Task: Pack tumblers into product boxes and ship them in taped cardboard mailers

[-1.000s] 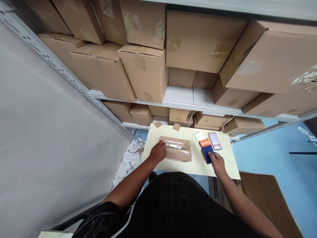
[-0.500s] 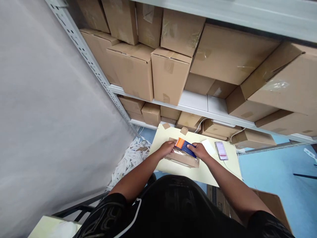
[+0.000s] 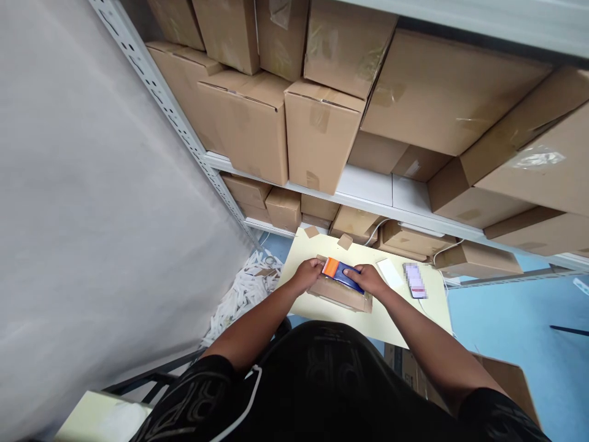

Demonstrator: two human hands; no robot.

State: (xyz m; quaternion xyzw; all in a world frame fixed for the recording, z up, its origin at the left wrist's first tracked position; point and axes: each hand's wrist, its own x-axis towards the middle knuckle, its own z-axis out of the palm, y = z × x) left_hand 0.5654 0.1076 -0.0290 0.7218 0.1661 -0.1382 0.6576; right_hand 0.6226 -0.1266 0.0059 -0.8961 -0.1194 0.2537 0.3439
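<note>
A small cardboard box (image 3: pixel 343 296) lies on the pale yellow table (image 3: pixel 400 322) in front of me. Over its top is a blue and orange packing tape dispenser (image 3: pixel 352 280), with the orange end towards the left. My right hand (image 3: pixel 368 279) grips the blue part, thumb on top. Beside the orange end, at the box's left end, my left hand (image 3: pixel 308 274) has its fingers pinched together; what they hold is too small to make out.
A phone (image 3: pixel 415 281) and a white card (image 3: pixel 389 272) lie right of the box. Cardboard scraps (image 3: pixel 345 241) are at the table's back edge. Shelves of cartons (image 3: pixel 248 129) rise behind. White paper strips (image 3: pixel 246 291) heap on the floor at left.
The tape dispenser has shifted slightly left over the box, with my right hand on it. My left hand stays near the box's left end. The camera view has moved a little.
</note>
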